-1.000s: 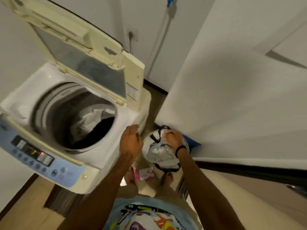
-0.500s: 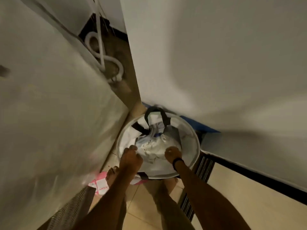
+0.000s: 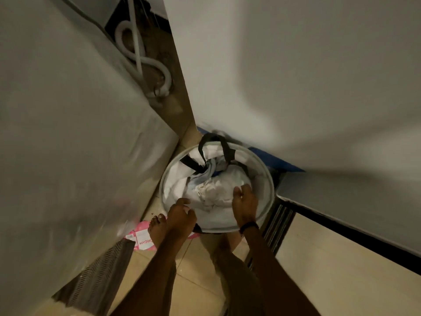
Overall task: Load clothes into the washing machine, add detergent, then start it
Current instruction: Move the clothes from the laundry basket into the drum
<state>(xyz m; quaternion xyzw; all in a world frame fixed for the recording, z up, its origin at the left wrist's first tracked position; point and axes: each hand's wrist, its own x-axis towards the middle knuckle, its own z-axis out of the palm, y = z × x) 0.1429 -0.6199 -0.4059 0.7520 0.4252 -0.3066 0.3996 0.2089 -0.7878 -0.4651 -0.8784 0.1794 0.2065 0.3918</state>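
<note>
A round white laundry basket (image 3: pixel 270 181) with black handles stands on the floor between the washing machine and the wall. Pale crumpled clothes (image 3: pixel 211 192) fill it. My left hand (image 3: pixel 181 216) is at the basket's near left rim, fingers curled on the white cloth there. Inside the basket on the right, my right hand (image 3: pixel 245 205) has its fingers bent down onto the clothes; a black band circles its wrist. The washing machine's side panel (image 3: pixel 75 142) fills the left of the view; its tub and controls are out of sight.
A white drain hose (image 3: pixel 145 62) coils on the floor behind the machine. A pink packet (image 3: pixel 142 238) lies under my bare left foot (image 3: pixel 157 226). A white wall with a black skirting runs along the right, and something blue (image 3: pixel 273 160) lies behind the basket.
My view dropped from the open washing machine to the basket on the floor. Both hands went down into the basket, and the right hand has shifted further right over the clothes.
</note>
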